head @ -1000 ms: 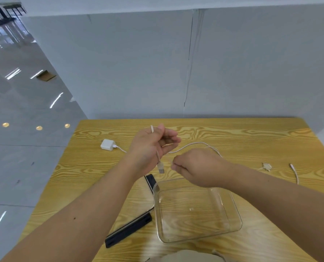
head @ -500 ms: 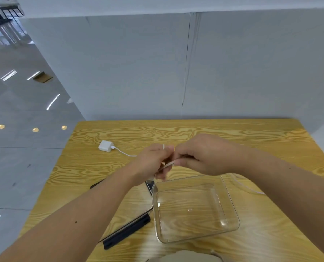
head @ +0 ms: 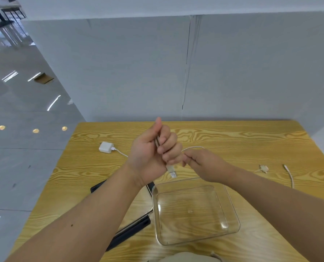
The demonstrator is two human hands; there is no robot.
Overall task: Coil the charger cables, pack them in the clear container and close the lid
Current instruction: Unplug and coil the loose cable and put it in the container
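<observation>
My left hand (head: 153,154) is raised over the table, its fingers closed around loops of a white cable whose USB plug (head: 171,170) hangs below the fist. My right hand (head: 204,165) pinches the same cable (head: 192,148) just to the right, with a free arc running behind it. The empty clear container (head: 231,208) lies open below both hands. Its black-rimmed lid (head: 131,230) rests to the left, partly under my left forearm. A white charger block (head: 106,147) with its own cable lies at the far left.
Loose cable ends lie at the right: a multi-head connector (head: 263,168) and a white cable end (head: 289,175). The wooden table (head: 232,137) stands against a grey partition wall. Glossy floor stretches to the left beyond the table edge.
My left hand has risen and turned, its thumb now pointing up with the plug dangling below. My right hand has slid down and right along the cable, away from the left fist.
</observation>
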